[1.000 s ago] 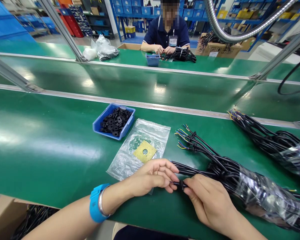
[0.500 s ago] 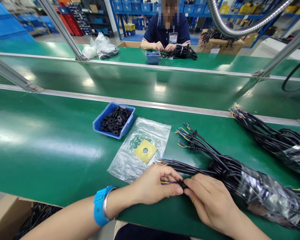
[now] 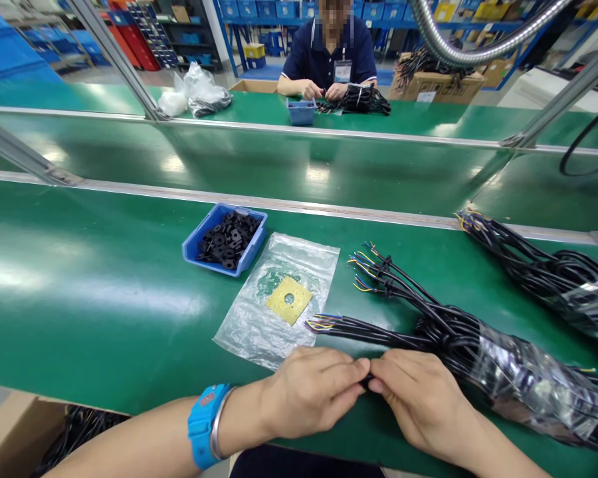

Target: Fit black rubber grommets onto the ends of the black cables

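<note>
My left hand (image 3: 313, 392) is closed, its thumb and fingers pinching a small black plastic piece (image 3: 366, 381), mostly hidden, on a cable end. Against it, my right hand (image 3: 423, 401) is closed too, pinching the black cable just behind that piece; the cable itself is largely covered. Just beyond my hands runs a taped bundle of black cables (image 3: 446, 342). Some of its stripped ends carry black pieces (image 3: 387, 287) behind blue, yellow and brown wires; other ends (image 3: 323, 323) are bare of them.
A blue bin (image 3: 192, 251) holds many black square pieces with holes. Right of it, a clear plastic bag (image 3: 242, 335) lies under a yellow square plate (image 3: 278, 302) with a hole. A second cable bundle (image 3: 533, 262) lies far right. Across the bench, a person (image 3: 329, 56) handles cables.
My left hand has rolled over, its fingers now covering the black piece and the coloured wires that showed before. The right hand stays nearly in place, still pinching the cable.
</note>
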The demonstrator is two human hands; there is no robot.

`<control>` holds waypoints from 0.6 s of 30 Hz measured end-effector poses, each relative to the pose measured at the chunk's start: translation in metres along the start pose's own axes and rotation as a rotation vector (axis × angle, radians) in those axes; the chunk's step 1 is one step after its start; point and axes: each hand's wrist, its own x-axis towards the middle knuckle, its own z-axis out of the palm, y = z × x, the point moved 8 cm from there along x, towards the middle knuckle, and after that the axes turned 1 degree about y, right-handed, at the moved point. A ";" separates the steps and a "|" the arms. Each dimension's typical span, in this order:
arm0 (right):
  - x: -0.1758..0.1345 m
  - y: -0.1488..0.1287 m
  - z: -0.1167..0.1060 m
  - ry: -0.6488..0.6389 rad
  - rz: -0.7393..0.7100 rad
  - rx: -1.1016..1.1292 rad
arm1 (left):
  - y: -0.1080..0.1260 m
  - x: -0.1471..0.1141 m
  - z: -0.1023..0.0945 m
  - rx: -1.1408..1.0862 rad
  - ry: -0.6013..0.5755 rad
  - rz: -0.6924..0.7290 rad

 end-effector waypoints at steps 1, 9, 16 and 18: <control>-0.001 0.001 0.002 -0.044 0.016 -0.003 | 0.001 -0.001 0.002 0.031 -0.024 0.013; 0.006 0.002 -0.033 0.177 0.025 -0.259 | -0.001 0.001 0.008 -0.133 -0.170 -0.090; 0.019 0.016 -0.023 0.185 0.125 -0.478 | -0.005 0.003 -0.005 -0.029 -0.058 -0.096; 0.019 0.013 -0.025 0.247 0.119 -0.449 | 0.001 0.004 -0.012 -0.033 0.002 -0.029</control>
